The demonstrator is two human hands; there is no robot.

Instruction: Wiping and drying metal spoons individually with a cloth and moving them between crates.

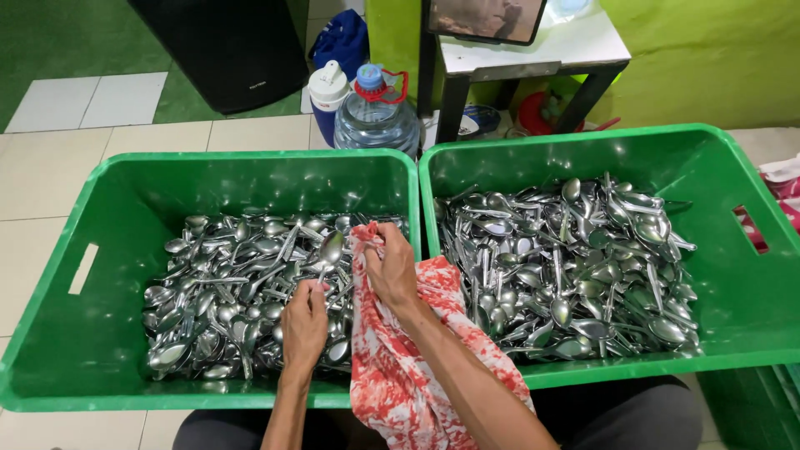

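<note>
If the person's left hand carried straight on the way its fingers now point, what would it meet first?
The left hand points up and slightly right, at a spoon it seems to be holding. Past that lies the spoon pile in the left green crate, though depth is unclear.

just the one head cam, looking steeply down from above the lap, facing forward across two green crates [250,179] side by side, pretty close in, floor tiles [50,167] and a small table [533,50] up top, no second view
</note>
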